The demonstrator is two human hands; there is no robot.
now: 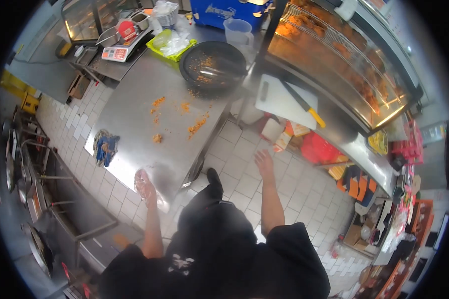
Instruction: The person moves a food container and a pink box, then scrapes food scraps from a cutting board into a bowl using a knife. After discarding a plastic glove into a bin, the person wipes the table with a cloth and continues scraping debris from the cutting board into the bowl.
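My left hand is over the front corner of the steel table, in what looks like a thin clear plastic glove. Its fingers are loosely stretched, and I see nothing held in them. My right hand hangs bare over the tiled floor, fingers apart, touching nothing. A crumpled blue and grey cloth lies at the table's left edge, nearest my left hand. Orange crumbs are scattered across the tabletop. At the table's far end stands a large black tub with more crumbs on it.
A knife with a yellow handle rests on a white cutting board, beside a lit glass food cabinet. Behind the tub are a lime-green basket, a clear jug and a blue cooler box. Racks line the left side.
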